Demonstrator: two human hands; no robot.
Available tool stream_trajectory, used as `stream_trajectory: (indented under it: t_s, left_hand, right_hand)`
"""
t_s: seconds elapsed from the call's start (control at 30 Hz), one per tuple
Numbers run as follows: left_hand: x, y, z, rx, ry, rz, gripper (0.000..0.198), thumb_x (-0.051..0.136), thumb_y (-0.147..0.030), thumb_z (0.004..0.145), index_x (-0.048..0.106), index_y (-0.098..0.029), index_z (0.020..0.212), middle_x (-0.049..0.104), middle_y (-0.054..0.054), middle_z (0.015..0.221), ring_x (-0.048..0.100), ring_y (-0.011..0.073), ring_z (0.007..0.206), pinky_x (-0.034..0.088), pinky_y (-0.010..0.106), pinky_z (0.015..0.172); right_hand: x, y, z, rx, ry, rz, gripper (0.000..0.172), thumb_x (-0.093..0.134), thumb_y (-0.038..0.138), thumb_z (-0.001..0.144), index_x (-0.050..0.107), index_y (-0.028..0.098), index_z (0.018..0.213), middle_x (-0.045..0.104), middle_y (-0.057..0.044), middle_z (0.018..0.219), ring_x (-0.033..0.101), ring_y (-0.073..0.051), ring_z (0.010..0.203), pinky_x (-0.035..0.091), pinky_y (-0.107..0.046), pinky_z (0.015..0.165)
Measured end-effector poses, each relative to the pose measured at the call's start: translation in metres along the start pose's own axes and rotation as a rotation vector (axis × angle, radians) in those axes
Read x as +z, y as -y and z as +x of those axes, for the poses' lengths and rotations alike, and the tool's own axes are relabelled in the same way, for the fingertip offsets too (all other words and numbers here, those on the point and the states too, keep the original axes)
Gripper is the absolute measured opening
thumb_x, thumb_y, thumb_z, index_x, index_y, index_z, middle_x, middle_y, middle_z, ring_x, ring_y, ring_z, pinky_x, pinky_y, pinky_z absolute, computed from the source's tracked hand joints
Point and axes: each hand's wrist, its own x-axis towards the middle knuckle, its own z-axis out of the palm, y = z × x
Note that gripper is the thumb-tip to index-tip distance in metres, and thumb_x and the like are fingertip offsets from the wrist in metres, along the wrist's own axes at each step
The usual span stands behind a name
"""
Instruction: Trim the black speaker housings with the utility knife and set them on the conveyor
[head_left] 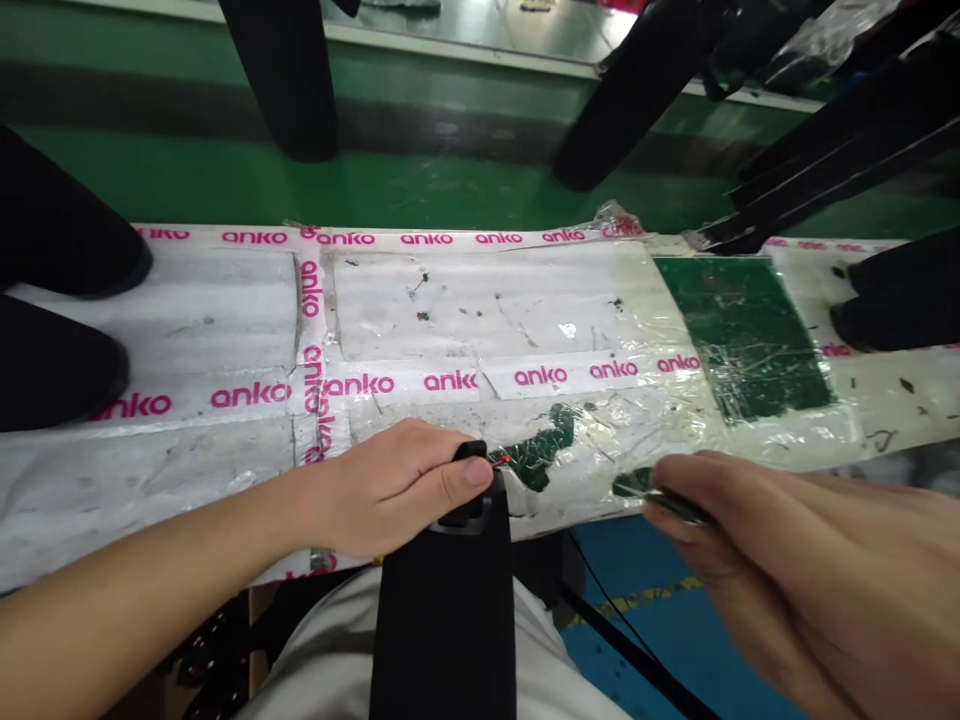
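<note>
1. A surface (450,310) wrapped in white foam and "anko" tape, green floor behind.
2. Left hand (390,490) is clamped on the top of one black upright part (446,610).
3. Right hand (787,560) pinches one thin metal tool (675,503), just beside.
4. Several black blades (825,130) lie beyond.

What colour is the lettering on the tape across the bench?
Pink "anko" lettering on white tape, clearest in the head view.

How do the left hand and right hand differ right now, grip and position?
The left hand rests at the bench edge, thumb pressed on the top of the black upright part. The right hand is off the bench edge, over the blue floor, pinching a thin metallic tool; the left looks sharp, the right blurred. Both are bare and point toward the taped bench.
</note>
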Motion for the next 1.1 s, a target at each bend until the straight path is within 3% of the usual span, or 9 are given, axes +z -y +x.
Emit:
stream_trajectory:
  t_s: [0.13, 0.37, 0.6, 0.83, 1.1]
  left_hand:
    - [-0.001, 0.000, 0.001, -0.016, -0.003, 0.000, 0.047, 0.033, -0.041, 0.112, 0.033, -0.020, 0.070, 0.037, -0.002, 0.066, 0.036, 0.0132, 0.060, 0.032, 0.031, 0.059]
    - [-0.006, 0.005, 0.004, -0.054, 0.085, -0.170, 0.046, 0.039, -0.046, 0.111, 0.038, -0.019, 0.073, 0.036, -0.002, 0.070, 0.034, 0.0131, 0.064, 0.029, 0.031, 0.061]
    - [-0.009, 0.007, 0.011, -0.206, 0.172, -0.308, 0.050, 0.050, -0.057, 0.103, 0.040, -0.019, 0.072, 0.035, -0.002, 0.072, 0.034, 0.0135, 0.067, 0.029, 0.030, 0.061]
    - [-0.009, 0.010, 0.014, -0.154, 0.197, -0.346, 0.051, 0.051, -0.055, 0.103, 0.041, -0.019, 0.069, 0.032, -0.003, 0.068, 0.030, 0.0127, 0.062, 0.024, 0.031, 0.057]
    - [-0.004, 0.014, 0.016, -0.086, 0.152, -0.293, 0.053, 0.049, -0.050, 0.107, 0.034, -0.019, 0.067, 0.031, -0.003, 0.065, 0.029, 0.0121, 0.060, 0.025, 0.032, 0.057]
  right_hand:
    - [0.020, 0.012, -0.001, -0.046, 0.040, 0.078, 0.015, 0.036, 0.012, 0.101, 0.046, 0.022, 0.102, 0.059, 0.003, 0.071, 0.057, -0.015, 0.048, 0.032, -0.033, 0.046]
    - [0.046, 0.033, 0.003, -0.049, -0.060, 0.051, 0.016, 0.042, 0.013, 0.099, 0.048, 0.020, 0.113, 0.056, 0.004, 0.073, 0.052, -0.016, 0.053, 0.031, -0.032, 0.053]
    - [0.045, 0.035, 0.007, -0.104, -0.117, -0.078, 0.019, 0.040, 0.011, 0.096, 0.049, 0.021, 0.110, 0.056, 0.003, 0.074, 0.050, -0.019, 0.060, 0.027, -0.035, 0.063]
    - [0.033, 0.033, 0.014, -0.184, -0.125, -0.119, 0.024, 0.025, 0.019, 0.110, 0.048, 0.021, 0.107, 0.057, 0.003, 0.071, 0.049, -0.019, 0.058, 0.026, -0.036, 0.063]
    - [0.029, 0.025, 0.018, -0.265, -0.090, -0.222, 0.021, 0.046, 0.013, 0.089, 0.050, 0.022, 0.108, 0.051, 0.001, 0.069, 0.046, -0.023, 0.055, 0.023, -0.038, 0.063]
